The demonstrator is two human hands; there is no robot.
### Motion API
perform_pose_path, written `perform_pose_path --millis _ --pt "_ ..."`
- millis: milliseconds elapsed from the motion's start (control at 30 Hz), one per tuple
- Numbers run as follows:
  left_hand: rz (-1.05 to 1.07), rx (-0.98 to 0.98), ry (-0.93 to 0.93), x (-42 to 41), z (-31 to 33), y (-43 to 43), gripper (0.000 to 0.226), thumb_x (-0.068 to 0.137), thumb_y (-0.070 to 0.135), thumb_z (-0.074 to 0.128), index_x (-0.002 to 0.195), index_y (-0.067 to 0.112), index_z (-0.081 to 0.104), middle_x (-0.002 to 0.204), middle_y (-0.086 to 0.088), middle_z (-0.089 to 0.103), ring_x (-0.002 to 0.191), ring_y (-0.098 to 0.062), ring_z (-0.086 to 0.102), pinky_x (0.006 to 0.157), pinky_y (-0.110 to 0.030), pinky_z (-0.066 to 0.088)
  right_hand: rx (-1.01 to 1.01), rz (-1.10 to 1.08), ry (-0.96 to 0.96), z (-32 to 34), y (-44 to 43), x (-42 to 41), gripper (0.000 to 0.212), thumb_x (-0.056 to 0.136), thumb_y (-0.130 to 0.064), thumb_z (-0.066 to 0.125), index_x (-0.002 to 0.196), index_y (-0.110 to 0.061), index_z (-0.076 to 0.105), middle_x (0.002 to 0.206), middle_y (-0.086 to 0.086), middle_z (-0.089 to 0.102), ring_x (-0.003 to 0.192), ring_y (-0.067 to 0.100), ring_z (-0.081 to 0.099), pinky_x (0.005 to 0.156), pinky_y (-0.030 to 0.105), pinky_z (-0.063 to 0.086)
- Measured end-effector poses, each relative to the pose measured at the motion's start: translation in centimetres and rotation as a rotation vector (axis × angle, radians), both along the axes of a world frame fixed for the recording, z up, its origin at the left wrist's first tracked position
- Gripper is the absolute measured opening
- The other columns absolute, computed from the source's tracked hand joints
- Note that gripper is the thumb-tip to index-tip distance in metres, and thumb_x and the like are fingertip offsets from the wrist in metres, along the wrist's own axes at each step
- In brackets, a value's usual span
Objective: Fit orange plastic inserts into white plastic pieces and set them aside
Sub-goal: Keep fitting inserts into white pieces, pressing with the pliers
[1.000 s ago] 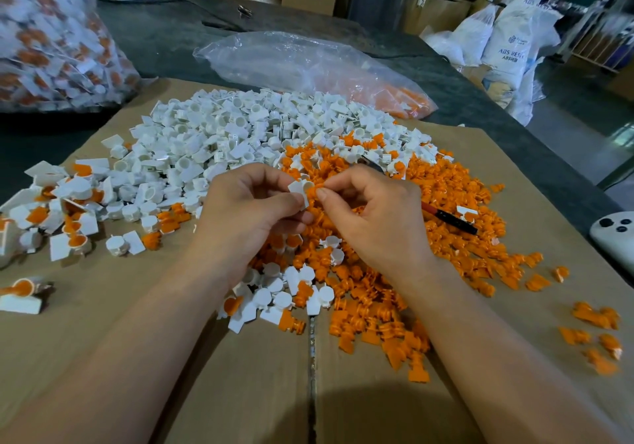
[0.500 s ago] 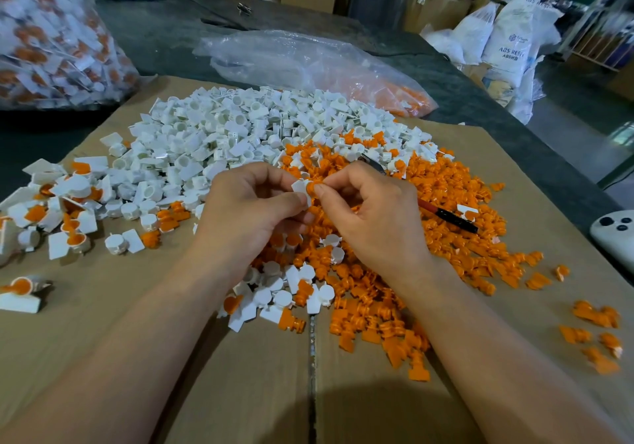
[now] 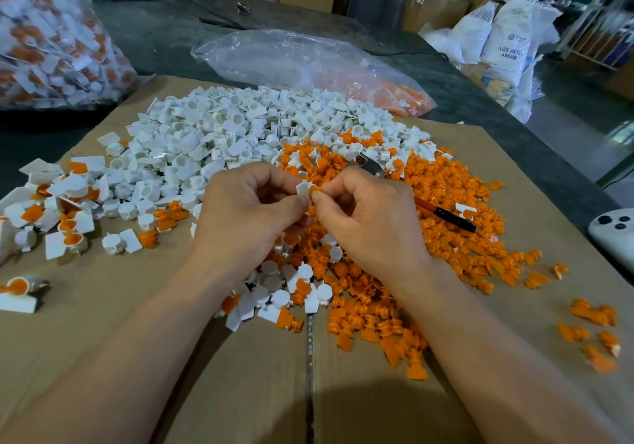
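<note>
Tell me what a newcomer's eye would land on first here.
At centre, the left hand holds a white piece while the right hand pinches an orange insert against it. A heap of white pieces spreads behind them, a heap of orange inserts to the right.

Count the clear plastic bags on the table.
2. A full clear plastic bag of white-and-orange pieces, far left; a slack clear plastic bag with orange pieces, centre back. Others may be hidden.
</note>
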State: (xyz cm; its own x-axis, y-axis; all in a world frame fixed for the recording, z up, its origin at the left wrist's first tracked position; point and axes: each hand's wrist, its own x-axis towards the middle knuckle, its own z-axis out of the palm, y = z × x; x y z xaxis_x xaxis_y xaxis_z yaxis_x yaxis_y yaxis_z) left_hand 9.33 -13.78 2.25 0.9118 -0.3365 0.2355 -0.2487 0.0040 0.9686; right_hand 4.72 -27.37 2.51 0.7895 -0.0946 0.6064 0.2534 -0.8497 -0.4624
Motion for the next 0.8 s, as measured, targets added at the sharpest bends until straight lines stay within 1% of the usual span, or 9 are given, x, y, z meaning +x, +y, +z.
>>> perform_pose_path --millis 67,200,333,433,500,600,667,733,800 --pt "0.013 0.029 -0.019 -0.05 -0.03 0.00 0.015 0.077 0.003 0.070 0.069 0.014 0.066 0.058 -0.007 0.067 0.048 -0.021 0.063 0.046 -0.028 0.053 0.018 -0.002 0.049 0.09 -0.09 -0.01 0.015 0.082 -0.018 0.061 0.074 -0.007 0.065 0.056 0.000 0.060 0.047 0.014 0.052 0.044 0.037 0.046" --pt "0.034 0.062 -0.042 -0.10 -0.17 -0.12 0.013 0.077 0.005 0.071 0.070 0.014 0.066 0.060 -0.008 0.066 0.050 -0.023 0.063 0.048 -0.030 0.053 0.027 -0.003 0.103 0.14 -0.17 -0.09 0.013 0.084 -0.018 0.063 0.075 -0.009 0.065 0.054 -0.003 0.057 0.046 0.011 0.049 0.045 0.030 0.042" --pt "0.037 0.069 -0.073 -0.36 -0.10 -0.20 0.015 0.078 0.006 0.070 0.069 0.017 0.065 0.062 -0.006 0.066 0.050 -0.020 0.062 0.046 -0.027 0.052 0.127 0.001 0.148 0.25 -0.26 -0.16 0.013 0.085 -0.020 0.063 0.075 -0.013 0.064 0.057 -0.003 0.062 0.051 0.011 0.058 0.050 0.032 0.049" --pt "0.045 0.049 -0.075 -0.39 -0.02 -0.20 0.016 0.078 0.007 0.070 0.068 0.018 0.064 0.062 -0.005 0.066 0.050 -0.019 0.062 0.045 -0.024 0.052 0.088 0.016 0.104 0.24 -0.20 -0.26 0.012 0.085 -0.019 0.063 0.076 -0.011 0.064 0.057 -0.001 0.061 0.050 0.012 0.055 0.046 0.031 0.047" --pt "0.062 0.038 -0.087 -0.35 -0.03 -0.18 0.019 0.080 0.006 0.068 0.068 0.020 0.063 0.064 -0.004 0.066 0.052 -0.019 0.062 0.047 -0.026 0.052 0.059 0.042 0.067 0.16 -0.07 -0.27 0.011 0.084 -0.017 0.063 0.077 -0.008 0.065 0.057 0.001 0.061 0.047 0.012 0.053 0.045 0.031 0.046" --pt "0.061 0.022 -0.090 -0.32 -0.06 -0.13 0.018 0.081 0.006 0.067 0.070 0.020 0.063 0.066 -0.005 0.066 0.055 -0.023 0.063 0.053 -0.033 0.054 0.079 0.067 0.065 0.12 -0.15 -0.18 0.011 0.084 -0.017 0.064 0.080 -0.006 0.066 0.060 0.004 0.063 0.052 0.016 0.058 0.048 0.037 0.049" --pt "0.049 0.002 -0.069 -0.28 -0.03 -0.10 0.015 0.080 0.007 0.068 0.072 0.018 0.064 0.065 -0.006 0.067 0.056 -0.024 0.064 0.054 -0.033 0.055 0.110 0.077 0.070 0.16 -0.40 -0.17 0.011 0.084 -0.016 0.064 0.084 -0.006 0.067 0.066 0.005 0.066 0.058 0.016 0.062 0.053 0.040 0.051" --pt "0.030 -0.029 -0.040 -0.24 0.10 -0.05 0.013 0.078 0.006 0.070 0.072 0.017 0.065 0.063 -0.004 0.068 0.054 -0.019 0.065 0.053 -0.029 0.057 0.141 0.100 0.061 0.22 -0.60 -0.20 0.012 0.084 -0.016 0.063 0.086 -0.006 0.068 0.070 0.004 0.067 0.061 0.016 0.064 0.055 0.041 0.052" --pt "0.015 -0.058 -0.020 -0.21 0.21 -0.01 0.013 0.077 0.005 0.069 0.072 0.017 0.065 0.061 0.000 0.067 0.053 -0.014 0.065 0.052 -0.024 0.056 0.137 0.122 0.036 0.20 -0.63 -0.22 0.013 0.083 -0.017 0.062 0.086 -0.005 0.068 0.071 -0.002 0.066 0.062 0.013 0.063 0.055 0.037 0.051"
